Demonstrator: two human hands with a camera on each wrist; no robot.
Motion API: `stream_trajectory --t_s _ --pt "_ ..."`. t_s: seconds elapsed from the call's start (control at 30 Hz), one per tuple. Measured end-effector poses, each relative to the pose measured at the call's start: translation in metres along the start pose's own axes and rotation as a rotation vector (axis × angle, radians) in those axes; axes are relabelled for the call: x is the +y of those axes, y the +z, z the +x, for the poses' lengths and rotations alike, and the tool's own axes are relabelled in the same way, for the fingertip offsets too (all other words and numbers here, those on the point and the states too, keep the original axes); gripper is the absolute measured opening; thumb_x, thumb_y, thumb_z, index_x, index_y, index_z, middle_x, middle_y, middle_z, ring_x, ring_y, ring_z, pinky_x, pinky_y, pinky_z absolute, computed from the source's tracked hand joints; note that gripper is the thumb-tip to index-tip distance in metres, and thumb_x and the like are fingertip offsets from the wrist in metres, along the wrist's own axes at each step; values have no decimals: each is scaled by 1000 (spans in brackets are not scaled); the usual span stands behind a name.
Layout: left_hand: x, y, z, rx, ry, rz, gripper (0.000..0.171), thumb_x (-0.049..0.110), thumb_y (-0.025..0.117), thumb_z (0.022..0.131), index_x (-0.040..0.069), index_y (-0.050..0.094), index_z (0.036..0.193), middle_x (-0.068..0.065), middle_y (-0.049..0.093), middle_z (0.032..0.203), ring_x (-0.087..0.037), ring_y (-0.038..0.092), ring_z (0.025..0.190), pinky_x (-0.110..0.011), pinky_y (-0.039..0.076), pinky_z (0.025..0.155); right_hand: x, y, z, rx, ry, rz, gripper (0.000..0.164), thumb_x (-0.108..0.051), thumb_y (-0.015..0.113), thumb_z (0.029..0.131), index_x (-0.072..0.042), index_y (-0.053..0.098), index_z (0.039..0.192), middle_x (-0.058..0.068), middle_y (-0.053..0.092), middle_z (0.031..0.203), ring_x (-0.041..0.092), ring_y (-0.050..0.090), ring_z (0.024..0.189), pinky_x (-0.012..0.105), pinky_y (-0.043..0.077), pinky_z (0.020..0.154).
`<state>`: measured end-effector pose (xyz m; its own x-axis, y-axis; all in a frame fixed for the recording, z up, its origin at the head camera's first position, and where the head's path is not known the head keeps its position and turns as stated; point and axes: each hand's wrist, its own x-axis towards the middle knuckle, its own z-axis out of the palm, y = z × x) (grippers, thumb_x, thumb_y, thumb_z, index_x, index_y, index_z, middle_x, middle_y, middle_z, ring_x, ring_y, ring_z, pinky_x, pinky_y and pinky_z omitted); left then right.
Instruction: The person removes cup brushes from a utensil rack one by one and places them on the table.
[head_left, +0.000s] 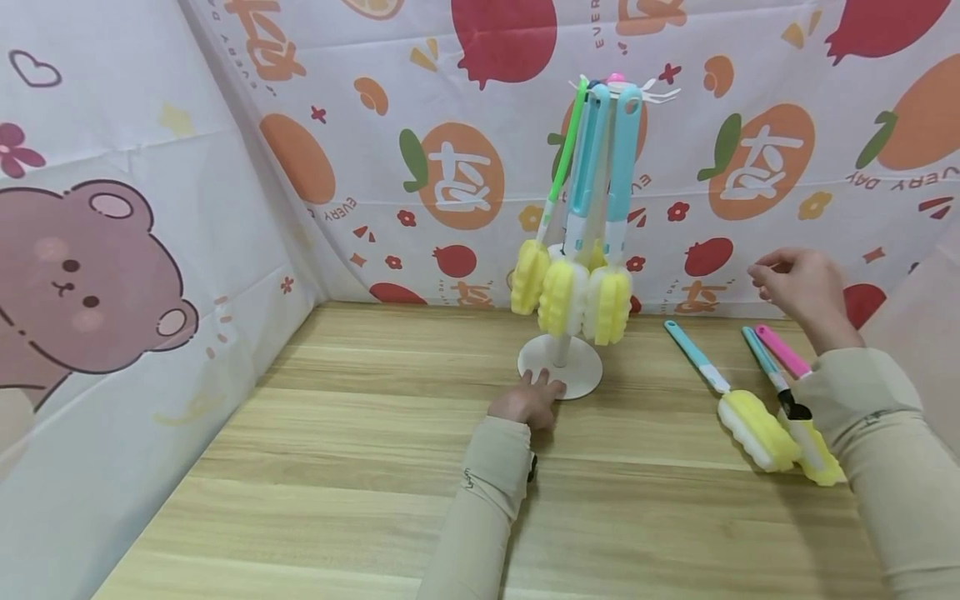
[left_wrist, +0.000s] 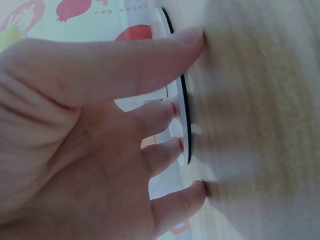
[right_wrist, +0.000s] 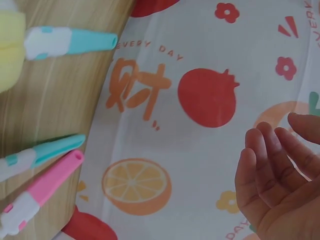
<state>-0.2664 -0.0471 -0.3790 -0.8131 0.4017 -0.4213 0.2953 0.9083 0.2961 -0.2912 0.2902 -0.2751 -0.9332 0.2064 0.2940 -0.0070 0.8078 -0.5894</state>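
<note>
A white rack (head_left: 587,379) with a round base and hooks on top stands near the back of the table. Several sponge bottle brushes hang from it, among them one with a green handle (head_left: 567,154) and one with a light blue handle (head_left: 623,171). Fingers of my left hand (head_left: 527,402) rest on the near rim of the base; in the left wrist view its thumb and little finger touch the tabletop. My right hand (head_left: 802,287) is raised at the right, fingers loosely bent and holding nothing, above the brushes lying there.
On the table's right side lie a blue-handled sponge brush (head_left: 757,429), another brush with a blue handle (head_left: 761,354) and a pink-handled one (head_left: 783,350), partly behind my right sleeve. A fruit-print cloth (head_left: 337,250) hangs behind, and a bear-print cloth (head_left: 225,167) on the left.
</note>
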Motion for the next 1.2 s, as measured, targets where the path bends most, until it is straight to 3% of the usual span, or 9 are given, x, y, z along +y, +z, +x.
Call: stream_trajectory --t_s 0.23,0.6,0.93,1.2 --pt "-1 0 0 1 7 7 62 7 61 79 25 39 134 -4 14 150 -26 6 132 -51 36 93 -9 1 -2 9 -13 58 44 -40 50 89 1 60 105 15 63 87 10 57 61 15 45 50" --pt "0 -1 -1 1 5 21 66 1 58 76 25 38 134 -4 13 150 -26 6 132 -53 34 95 -27 -3 -4 25 -73 121 46 -42 51 88 0 61 106 14 64 88 9 58 63 17 48 52" --pt "0 0 -1 -1 1 11 63 2 56 79 26 38 135 -4 12 150 -25 6 133 -51 35 94 -37 -2 -6 25 -72 192 47 -42 54 86 -1 61 108 -5 62 76 14 60 67 15 47 52" --pt "0 0 -1 5 -1 16 61 3 55 81 26 38 135 -3 14 150 -25 7 132 -50 35 94 -46 -1 -9 22 -63 344 44 -38 59 85 1 60 107 -15 60 70 11 61 64 14 48 53"
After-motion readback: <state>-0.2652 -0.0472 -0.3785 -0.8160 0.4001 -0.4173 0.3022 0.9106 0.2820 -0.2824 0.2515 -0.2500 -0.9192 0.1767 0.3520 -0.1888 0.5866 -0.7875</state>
